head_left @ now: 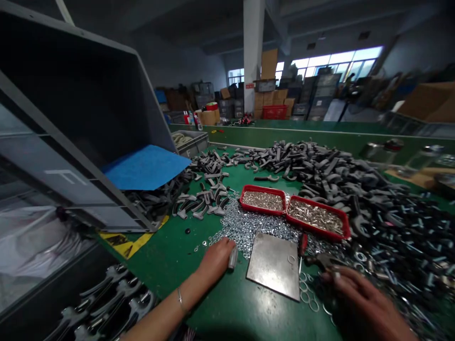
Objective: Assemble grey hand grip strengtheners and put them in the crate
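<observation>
My left hand (217,255) is closed around a short grey metal piece (232,259), just left of a flat square steel plate (272,270). My right hand (362,293) is at the lower right, with thumb and fingers drawn together and somewhat blurred; what they pinch is dark and hard to make out. A curved metal tool head, like a hammer's (325,260), lies right by those fingers. One ring (291,259) rests on the plate, and several larger rings (304,290) lie along its right side. A red-handled screwdriver (303,245) sits at the plate's upper right corner.
Two red trays of small metal pins, one left (263,201) and one right (316,218), stand beyond loose nuts (234,218). Grey curved parts (320,170) are heaped behind, black parts (412,237) at right. A tipped grey crate (142,118) with a blue sheet (147,168) stands left.
</observation>
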A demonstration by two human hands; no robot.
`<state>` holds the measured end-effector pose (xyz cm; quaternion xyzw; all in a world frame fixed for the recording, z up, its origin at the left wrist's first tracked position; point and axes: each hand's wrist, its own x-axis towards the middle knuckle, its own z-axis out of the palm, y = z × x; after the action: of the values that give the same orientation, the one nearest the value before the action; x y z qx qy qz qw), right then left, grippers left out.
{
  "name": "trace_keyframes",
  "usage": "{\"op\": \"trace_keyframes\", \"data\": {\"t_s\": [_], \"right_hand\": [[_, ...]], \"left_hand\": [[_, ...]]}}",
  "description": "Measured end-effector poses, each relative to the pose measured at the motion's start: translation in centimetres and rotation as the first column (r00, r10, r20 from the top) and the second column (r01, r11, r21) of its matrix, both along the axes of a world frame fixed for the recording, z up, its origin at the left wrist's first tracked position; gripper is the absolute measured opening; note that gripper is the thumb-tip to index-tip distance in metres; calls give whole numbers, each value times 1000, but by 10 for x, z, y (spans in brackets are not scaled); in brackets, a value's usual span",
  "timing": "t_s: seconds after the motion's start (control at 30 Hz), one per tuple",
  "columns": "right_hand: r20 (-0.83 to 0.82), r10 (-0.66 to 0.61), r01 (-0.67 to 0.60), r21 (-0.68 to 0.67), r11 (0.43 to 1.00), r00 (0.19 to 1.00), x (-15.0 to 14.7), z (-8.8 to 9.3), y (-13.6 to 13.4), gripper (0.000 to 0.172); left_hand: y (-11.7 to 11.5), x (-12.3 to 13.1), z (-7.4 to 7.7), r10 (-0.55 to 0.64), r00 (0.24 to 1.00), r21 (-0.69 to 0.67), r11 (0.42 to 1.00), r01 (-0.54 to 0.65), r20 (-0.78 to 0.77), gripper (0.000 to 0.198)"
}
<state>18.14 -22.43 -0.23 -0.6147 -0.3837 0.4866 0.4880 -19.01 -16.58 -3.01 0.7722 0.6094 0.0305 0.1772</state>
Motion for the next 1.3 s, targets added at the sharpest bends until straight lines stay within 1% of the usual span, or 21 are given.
{"op": "trace_keyframes", "data": {"t_s": [0.03,0.07,0.13,0.17,0.23,0.3,0.33,0.37,0.4,0.47,0.5,0.53,0.63,0.7,0.77,0.87,0.93,1.0,1.07,1.17,1.3], "right_hand": [[-154,122,-139,-105,985,981,-23,-3,1,37],[-318,172,-216,-107,970,932,-45,-5,0,35],[-551,199,-305,-106,946,810,-81,-11,-1,33],[-615,195,-322,-102,941,764,-94,-13,-1,32],[-665,197,-341,-92,936,720,-110,-15,-2,32],[-640,225,-345,-68,936,735,-116,-17,-1,37],[-607,242,-344,-55,937,757,-117,-19,-1,39],[-566,250,-334,-49,941,786,-117,-21,0,39],[-518,251,-323,-51,945,818,-118,-23,0,37],[-439,248,-305,-63,950,864,-120,-29,0,34],[-426,247,-305,-71,950,870,-122,-31,-1,36],[-433,249,-314,-83,946,866,-124,-34,-2,37],[-506,269,-365,-98,926,819,-132,-37,-6,36],[-531,277,-383,-97,919,801,-137,-36,-11,35],[-543,270,-383,-103,918,795,-141,-35,-15,35],[-595,212,-366,-150,919,775,-143,-32,-19,35],[-656,136,-351,-209,913,743,-143,-30,-21,34],[-724,56,-356,-270,895,688,-142,-28,-21,34],[-798,7,-403,-296,866,603,-140,-26,-20,32],[-870,23,-496,-259,829,492,-132,-23,-18,22],[-881,111,-547,-183,817,461,-123,-23,-22,13]], "left_hand": [[5,5,0,4,999,9,1000,-3,-47,28],[9,8,0,6,998,19,1000,-5,-66,28],[17,11,0,-4,999,17,1000,5,-44,29],[19,10,-1,-10,999,19,1000,10,-33,30],[20,5,-3,-20,1000,28,999,20,-24,28],[14,-1,-4,-5,1000,55,998,4,28,24],[8,-2,-5,24,992,60,998,-32,120,20],[0,-3,-5,70,962,40,996,-83,264,18],[-9,-1,-4,128,889,-16,991,-135,440,18],[-29,9,-2,264,642,-209,964,-162,720,28],[-39,17,-1,324,534,-304,944,-129,781,35],[-47,26,1,373,459,-376,922,-87,807,39],[-62,52,2,457,334,-480,877,-14,824,42],[-66,63,1,491,255,-504,864,-17,833,42],[-67,70,-2,515,198,-522,853,-18,834,43],[-70,72,-4,532,167,-542,840,18,830,42],[-72,71,-4,529,162,-541,840,40,833,39],[-73,69,-5,514,170,-528,847,52,841,36],[-73,65,-6,495,190,-513,857,57,848,33],[-71,59,-6,464,235,-488,871,56,854,28],[-70,55,-1,413,277,-457,882,114,867,22]]}}
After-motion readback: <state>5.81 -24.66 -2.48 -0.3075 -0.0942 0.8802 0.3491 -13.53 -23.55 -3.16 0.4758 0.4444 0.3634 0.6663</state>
